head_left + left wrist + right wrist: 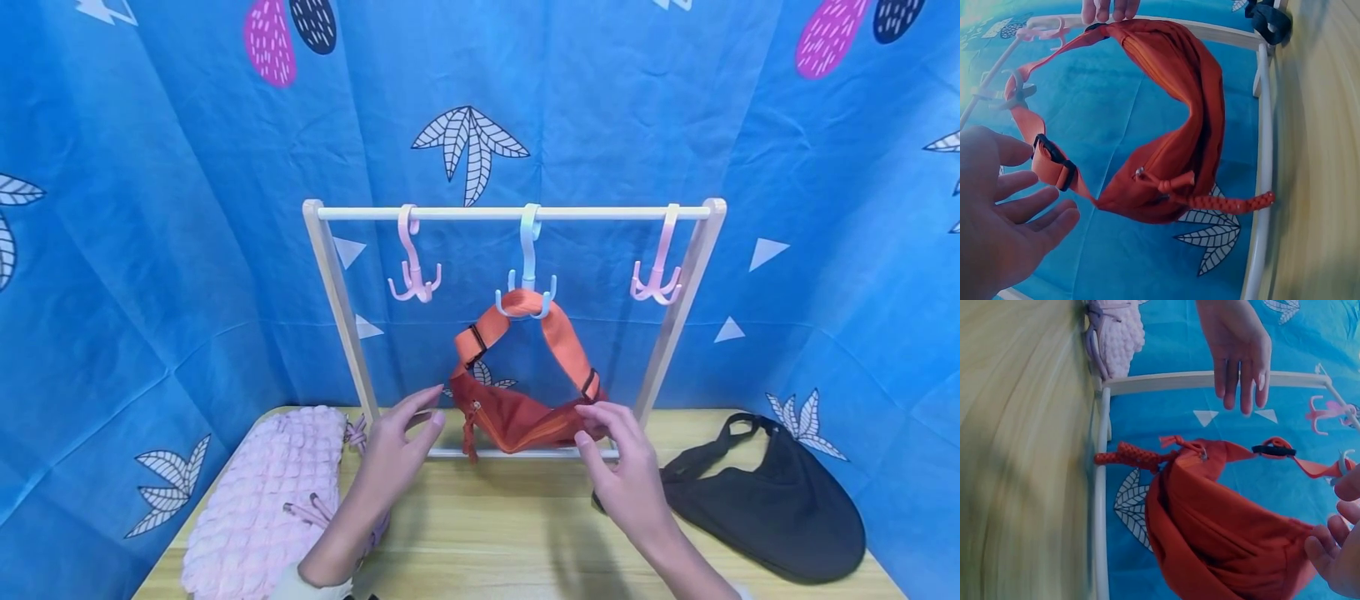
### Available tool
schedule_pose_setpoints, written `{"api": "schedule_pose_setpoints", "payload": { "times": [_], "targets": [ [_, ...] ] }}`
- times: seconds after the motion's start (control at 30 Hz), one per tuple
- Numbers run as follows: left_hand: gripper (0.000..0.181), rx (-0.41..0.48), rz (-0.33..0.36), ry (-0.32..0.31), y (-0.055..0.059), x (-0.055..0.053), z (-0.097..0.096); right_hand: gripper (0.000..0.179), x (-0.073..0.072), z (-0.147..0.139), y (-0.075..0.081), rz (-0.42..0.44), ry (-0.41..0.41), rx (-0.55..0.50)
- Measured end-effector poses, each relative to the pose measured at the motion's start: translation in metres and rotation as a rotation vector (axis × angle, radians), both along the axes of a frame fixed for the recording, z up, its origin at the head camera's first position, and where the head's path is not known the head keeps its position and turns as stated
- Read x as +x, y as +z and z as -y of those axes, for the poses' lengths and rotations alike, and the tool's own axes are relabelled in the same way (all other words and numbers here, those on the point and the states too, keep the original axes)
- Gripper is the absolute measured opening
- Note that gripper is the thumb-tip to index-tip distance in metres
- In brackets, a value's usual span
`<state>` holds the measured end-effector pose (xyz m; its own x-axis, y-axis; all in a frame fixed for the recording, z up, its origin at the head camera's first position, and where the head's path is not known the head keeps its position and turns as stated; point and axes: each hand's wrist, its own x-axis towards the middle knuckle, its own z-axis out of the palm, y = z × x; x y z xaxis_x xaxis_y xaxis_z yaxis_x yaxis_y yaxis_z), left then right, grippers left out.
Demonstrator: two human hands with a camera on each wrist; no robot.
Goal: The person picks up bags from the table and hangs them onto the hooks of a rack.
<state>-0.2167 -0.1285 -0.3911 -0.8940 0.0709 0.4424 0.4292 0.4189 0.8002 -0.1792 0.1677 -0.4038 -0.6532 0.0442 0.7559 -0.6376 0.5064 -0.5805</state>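
A red crossbody bag [504, 417] hangs by its orange strap [567, 346] from the prongs of the pale blue hook [528, 250] at the middle of the rack. Its braided red zip pull [1229, 203] dangles at the left end. My left hand [397, 446] is held left of the bag, fingers spread and apart from it; the left wrist view shows them near the strap's black buckle [1054, 153]. At the bag's right end is my right hand [626, 471], fingers loosely bent. Its fingertips [1317, 551] overlap the bag's edge; whether they touch I cannot tell.
The white-railed rack [465, 213] also carries a pink hook [412, 267] on the left and another pink hook [658, 267] on the right. On the wooden table lie a puffy pink bag [270, 492] at left and a black bag [772, 508] at right. Blue cloth [600, 108] surrounds everything.
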Motion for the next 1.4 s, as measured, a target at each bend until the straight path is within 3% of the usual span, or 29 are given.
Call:
{"api": "schedule_pose_setpoints", "payload": {
  "times": [0.3, 0.97, 1.23, 1.4],
  "targets": [
    [0.041, -0.112, -0.009, 0.039, -0.003, 0.007, 0.006, 0.035, -0.003, 0.011, -0.010, -0.053, 0.057, 0.073],
    [0.039, -0.223, -0.070, 0.058, -0.012, 0.016, 0.019, 0.028, -0.012, 0.044, -0.027, -0.023, 0.159, 0.226],
    [0.038, -0.288, -0.106, 0.100, -0.017, 0.020, 0.026, 0.025, -0.015, 0.052, -0.033, 0.030, 0.196, 0.284],
    [0.037, -0.327, -0.088, 0.125, -0.019, 0.023, 0.031, 0.024, -0.017, 0.056, -0.038, 0.027, 0.220, 0.299]
  ]
}}
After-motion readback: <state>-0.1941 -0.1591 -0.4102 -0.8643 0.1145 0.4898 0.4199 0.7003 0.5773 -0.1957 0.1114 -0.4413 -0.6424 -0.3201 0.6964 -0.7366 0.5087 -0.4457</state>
